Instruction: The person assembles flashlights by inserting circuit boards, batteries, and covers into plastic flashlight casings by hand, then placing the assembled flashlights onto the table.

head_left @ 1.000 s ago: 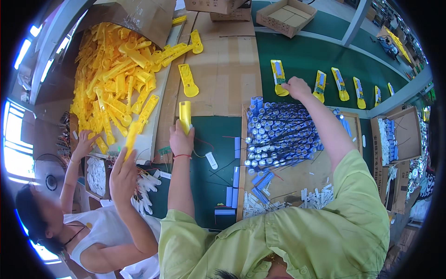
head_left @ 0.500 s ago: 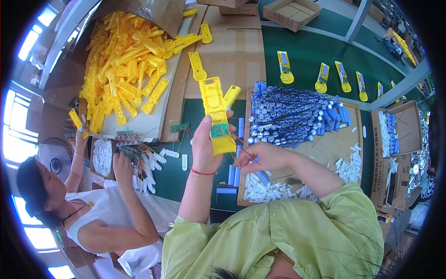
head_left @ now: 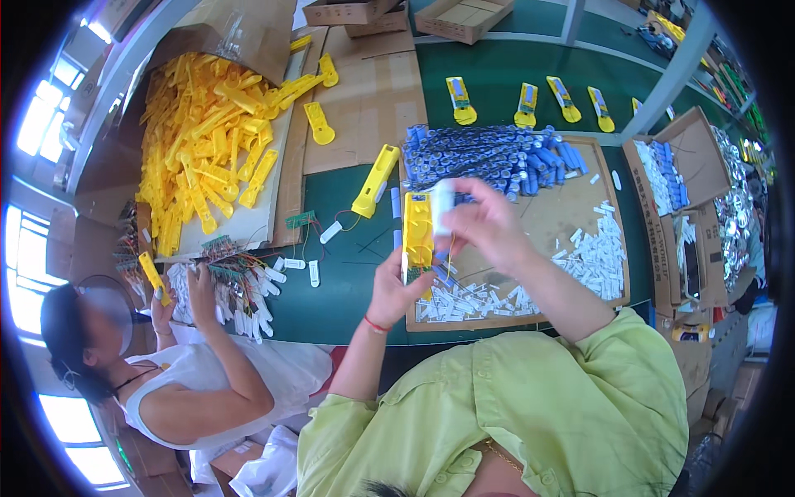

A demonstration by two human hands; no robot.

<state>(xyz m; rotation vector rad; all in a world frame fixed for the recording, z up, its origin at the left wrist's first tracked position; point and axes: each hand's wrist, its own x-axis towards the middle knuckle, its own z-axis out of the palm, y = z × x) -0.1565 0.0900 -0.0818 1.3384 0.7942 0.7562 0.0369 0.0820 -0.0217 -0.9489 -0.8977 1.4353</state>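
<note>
My left hand [head_left: 396,286] grips a yellow plastic housing [head_left: 418,224], held upright with its hollow side showing. At the housing's lower end sits a small green circuit board [head_left: 416,271] with thin wires, partly covered by my thumb. My right hand [head_left: 489,222] pinches a white plastic piece [head_left: 443,205] beside the housing's upper part; blur hides its exact shape. Another yellow housing [head_left: 376,182] lies on the table to the left, near a loose green board [head_left: 301,219] and a white wired part [head_left: 331,232].
A wooden-rimmed tray [head_left: 617,248] bears blue cylindrical cells [head_left: 476,161] and small white parts [head_left: 592,257]. Yellow housings [head_left: 207,124] spill from a carton at the left. Several fitted housings [head_left: 461,101] line the far side. A co-worker [head_left: 195,389] handles parts at the left.
My right hand has gone from the wires up to the housing's upper part, now with a white piece. The held housing has moved right and turned more upright. The view has shifted.
</note>
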